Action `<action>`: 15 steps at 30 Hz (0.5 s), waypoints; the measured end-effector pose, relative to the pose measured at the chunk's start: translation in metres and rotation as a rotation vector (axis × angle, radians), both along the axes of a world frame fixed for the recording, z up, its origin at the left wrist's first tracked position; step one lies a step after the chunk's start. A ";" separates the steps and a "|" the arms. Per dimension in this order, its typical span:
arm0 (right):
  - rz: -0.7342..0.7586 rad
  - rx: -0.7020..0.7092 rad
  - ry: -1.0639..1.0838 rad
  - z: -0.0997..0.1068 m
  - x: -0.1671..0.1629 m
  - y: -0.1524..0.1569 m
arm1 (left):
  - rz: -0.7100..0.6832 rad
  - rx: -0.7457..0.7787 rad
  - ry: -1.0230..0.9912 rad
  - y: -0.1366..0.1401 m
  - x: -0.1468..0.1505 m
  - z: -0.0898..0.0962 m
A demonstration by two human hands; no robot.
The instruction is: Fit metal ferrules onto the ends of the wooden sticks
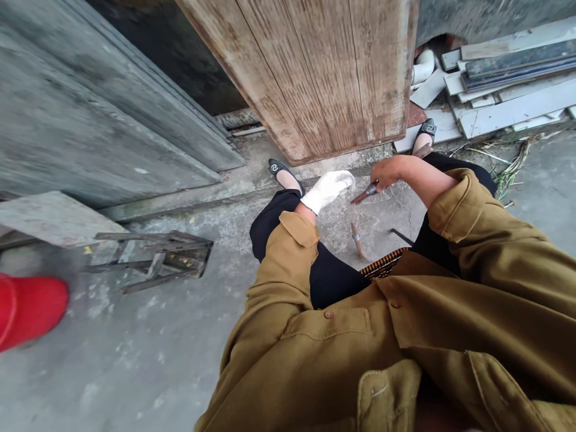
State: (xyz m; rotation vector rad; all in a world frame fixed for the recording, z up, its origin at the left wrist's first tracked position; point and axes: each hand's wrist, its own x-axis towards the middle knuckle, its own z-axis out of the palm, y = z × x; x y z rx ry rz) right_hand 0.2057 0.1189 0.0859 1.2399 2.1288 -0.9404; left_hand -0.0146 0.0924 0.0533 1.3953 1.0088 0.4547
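Observation:
My left hand point(329, 189) wears a white knitted glove. Its fingers curl together over the concrete floor, and whatever they may hold is hidden. Close by on the right, my bare right hand point(387, 173) is closed around a tool with a brown, worn wooden-looking end point(360, 197) and a dark collar. The tool's end points toward the gloved hand with a small gap between. What the rest of it looks like is hidden by the hand. Below both hands, a curved brown stick-like piece point(357, 240) lies on the floor between my knees.
A weathered wooden door panel point(324, 72) leans ahead, beyond my feet. Grey boards point(112, 102) stand at the left, near a small wooden stool point(157, 258) on its side and a red object point(31, 309). Stacked planks point(517, 84), a white pipe point(423, 66) and dry stalks point(515, 168) are at right.

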 end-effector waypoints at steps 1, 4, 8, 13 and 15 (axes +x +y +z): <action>0.050 -0.135 0.003 0.006 0.000 -0.002 | 0.011 0.008 0.018 0.001 -0.002 0.000; 0.068 -0.426 0.187 0.026 0.003 -0.008 | 0.043 0.038 0.040 0.005 -0.004 -0.002; -0.182 -0.406 0.651 0.047 0.024 -0.007 | 0.138 0.109 -0.003 0.008 -0.006 -0.011; -0.628 0.155 0.693 0.049 0.052 0.008 | 0.015 0.048 -0.032 0.004 -0.003 -0.012; -0.644 0.255 0.532 0.043 0.053 0.015 | -0.035 0.015 -0.036 -0.001 0.000 -0.007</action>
